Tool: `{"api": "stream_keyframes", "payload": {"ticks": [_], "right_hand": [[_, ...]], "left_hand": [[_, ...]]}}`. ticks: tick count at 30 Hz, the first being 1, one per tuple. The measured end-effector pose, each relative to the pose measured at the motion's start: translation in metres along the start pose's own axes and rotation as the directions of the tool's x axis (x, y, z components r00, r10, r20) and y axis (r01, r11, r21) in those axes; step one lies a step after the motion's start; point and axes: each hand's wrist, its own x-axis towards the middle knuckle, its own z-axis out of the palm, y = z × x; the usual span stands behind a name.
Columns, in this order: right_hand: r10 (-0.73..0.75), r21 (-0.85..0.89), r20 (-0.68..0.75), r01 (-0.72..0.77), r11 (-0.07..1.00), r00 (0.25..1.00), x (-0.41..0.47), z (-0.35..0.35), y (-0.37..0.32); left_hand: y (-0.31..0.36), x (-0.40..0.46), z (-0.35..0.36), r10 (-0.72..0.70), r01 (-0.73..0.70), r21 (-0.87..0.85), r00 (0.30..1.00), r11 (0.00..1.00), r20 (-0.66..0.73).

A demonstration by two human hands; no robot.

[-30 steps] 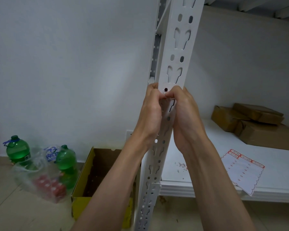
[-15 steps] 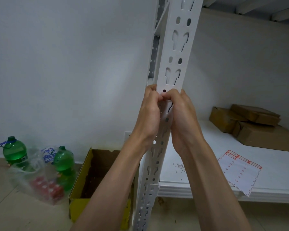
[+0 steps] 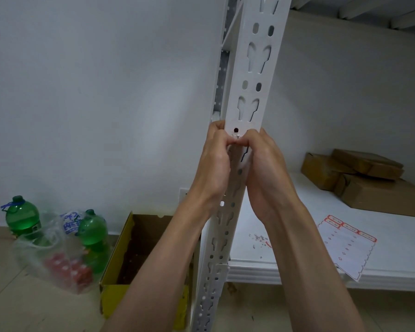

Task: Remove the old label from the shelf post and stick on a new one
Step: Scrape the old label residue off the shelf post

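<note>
Old label [image 3: 236,136]: only a small scrap shows, on the front face of the white shelf post [image 3: 254,75], just under a small round hole, at about mid-height of the post. Both thumbs meet on it.

Left hand [image 3: 215,161]: fingers curled round the post's left edge, thumb tip pressed at the scrap. Right hand [image 3: 265,164]: same on the right edge. Whether either nail has a real pinch on the paper, cannot tell; too small.

Judged step: scraping off the last residue. Best done by working a nail under one edge and peeling low and slowly along the face, so it lifts whole rather than crumbling.

Shreds [image 3: 258,238] lie on the shelf [image 3: 393,240] near its front edge; label sheet [image 3: 345,245] further right, overhanging that edge.
</note>
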Motion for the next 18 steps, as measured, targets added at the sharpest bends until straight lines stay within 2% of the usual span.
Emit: {"api": "stream_keyframes", "payload": {"ticks": [4, 7, 10, 13, 16, 18], "right_hand": [[0.029, 0.119, 0.119, -0.043, 0.992, 0.992, -0.002, -0.011, -0.004], [0.026, 0.064, 0.14, -0.035, 0.997, 0.99, -0.001, -0.022, -0.006], [0.018, 0.066, 0.164, -0.03, 0.997, 0.986, 0.002, -0.026, -0.005], [-0.003, 0.108, 0.168, -0.016, 0.994, 0.986, 0.006, -0.026, -0.003], [-0.023, 0.129, 0.195, -0.003, 0.992, 0.981, 0.009, -0.027, -0.002], [-0.034, 0.147, 0.207, 0.003, 0.989, 0.978, 0.01, -0.028, 0.0]], "left_hand": [[0.002, -0.001, -0.007, 0.045, -0.046, 0.127, 0.999, 0.991, 0.017], [0.007, -0.002, -0.012, 0.177, -0.17, 0.32, 0.984, 0.932, 0.008], [0.013, -0.002, -0.018, 0.416, -0.362, 0.556, 0.909, 0.748, 0.032], [0.021, -0.002, -0.025, 0.621, -0.518, 0.702, 0.772, 0.489, 0.137], [0.03, -0.003, -0.031, 0.696, -0.565, 0.787, 0.669, 0.249, 0.261], [0.032, -0.004, -0.033, 0.708, -0.564, 0.814, 0.632, 0.14, 0.316]]}}
